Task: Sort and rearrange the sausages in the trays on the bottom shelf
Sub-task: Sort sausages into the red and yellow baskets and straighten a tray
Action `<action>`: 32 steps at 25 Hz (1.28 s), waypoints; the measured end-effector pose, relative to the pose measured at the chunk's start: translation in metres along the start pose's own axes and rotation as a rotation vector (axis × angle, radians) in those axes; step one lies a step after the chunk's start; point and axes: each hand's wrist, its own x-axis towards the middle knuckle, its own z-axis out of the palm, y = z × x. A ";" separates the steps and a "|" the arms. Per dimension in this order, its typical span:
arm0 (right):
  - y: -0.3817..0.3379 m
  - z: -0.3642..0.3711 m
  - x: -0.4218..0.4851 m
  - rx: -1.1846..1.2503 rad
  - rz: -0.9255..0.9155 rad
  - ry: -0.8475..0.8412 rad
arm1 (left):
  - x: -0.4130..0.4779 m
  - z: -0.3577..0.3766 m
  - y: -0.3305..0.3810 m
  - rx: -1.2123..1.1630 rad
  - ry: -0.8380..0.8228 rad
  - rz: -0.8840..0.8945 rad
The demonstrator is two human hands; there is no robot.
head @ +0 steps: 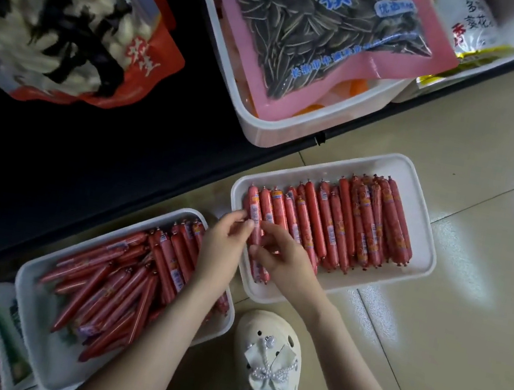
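Left hand (223, 247) pinches the end sausage (255, 209) of the neat row; white tray (420, 266) runs off right of both hands. Right hand (286, 263), just beside the left, fingers curled round the next sausage (259, 271). Jumbled sausages (119, 277) in second tray (29, 286), under left forearm.

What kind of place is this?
Probably a small grocery shop aisle: white trays of wrapped sausages on the tiled floor, and a bag of sunflower seeds in a tub on the dark shelf.
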 end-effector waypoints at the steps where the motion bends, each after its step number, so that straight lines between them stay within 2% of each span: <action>1: 0.001 -0.002 0.004 -0.011 0.010 0.041 | 0.004 -0.005 -0.001 -0.058 0.007 -0.028; 3: 0.009 -0.012 0.015 -0.004 0.051 0.127 | 0.004 -0.010 -0.001 -0.120 -0.065 -0.085; 5: 0.015 -0.017 0.023 0.014 0.109 0.080 | 0.002 -0.009 -0.001 -0.051 -0.188 -0.090; 7: 0.024 -0.014 0.026 -0.164 0.121 0.108 | 0.002 -0.004 -0.002 0.068 -0.241 -0.063; 10: 0.038 -0.010 0.029 -0.514 0.123 0.288 | -0.001 -0.002 0.001 0.123 -0.138 -0.032; 13: 0.032 -0.005 0.033 -0.619 0.234 0.200 | -0.007 -0.003 0.003 0.075 -0.104 0.010; 17: 0.024 -0.004 0.039 -0.425 0.363 0.223 | -0.015 -0.005 0.002 -0.006 -0.126 0.039; 19: 0.027 -0.003 0.040 -0.453 0.401 0.229 | -0.015 -0.005 0.002 -0.015 -0.127 0.065; 21: 0.029 -0.002 0.037 -0.426 0.388 0.228 | -0.015 -0.004 0.005 -0.033 -0.126 0.081; 23: 0.030 -0.004 0.034 -0.279 0.334 0.203 | -0.016 -0.004 0.007 -0.012 -0.129 0.094; 25: 0.030 -0.008 0.030 -0.181 0.291 0.195 | -0.018 -0.003 0.007 0.124 -0.091 0.135; 26: 0.030 -0.011 0.030 -0.216 0.240 0.236 | -0.018 -0.003 0.005 0.272 -0.029 0.217; 28: 0.035 -0.018 0.030 -0.477 0.134 0.403 | -0.015 0.003 0.005 0.710 0.043 0.436; 29: 0.036 -0.024 0.031 -0.590 0.138 0.478 | -0.014 0.009 0.006 0.927 0.008 0.474; 30: 0.037 -0.030 0.032 -0.653 0.189 0.496 | -0.013 0.017 0.007 1.100 -0.044 0.454; 32: 0.041 -0.047 0.032 -0.737 0.309 0.403 | -0.013 0.036 0.009 1.314 -0.132 0.304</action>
